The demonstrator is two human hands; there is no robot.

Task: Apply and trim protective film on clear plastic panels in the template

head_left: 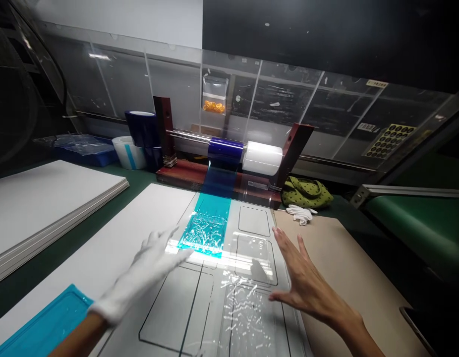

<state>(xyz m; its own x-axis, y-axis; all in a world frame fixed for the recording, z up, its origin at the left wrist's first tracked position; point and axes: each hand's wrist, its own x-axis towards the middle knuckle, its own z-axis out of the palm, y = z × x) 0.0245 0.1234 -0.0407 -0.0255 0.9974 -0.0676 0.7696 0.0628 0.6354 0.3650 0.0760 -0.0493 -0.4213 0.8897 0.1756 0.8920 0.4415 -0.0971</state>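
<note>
A white glove covers my left hand [147,263], which is open beside the lower left end of a blue film strip [214,208]. Its thumb reaches close to the strip's end; whether it touches, I cannot tell. My bare right hand [307,277] has its fingers spread at the right edge of a white sheet [151,213] with black outlines. Between the hands lies wrinkled clear film [248,312]. The blue strip runs down from a dark blue roll [225,148], which shares a metal rod with a white roll [262,157] on a reddish-brown stand [188,173].
White sheets [54,198] are stacked at left, and a blue film piece [43,322] lies at lower left. More rolls [129,152] stand by a blue tray [88,156]. A green dotted pouch [307,192], a white glove [302,214] and brown board [348,277] are at right.
</note>
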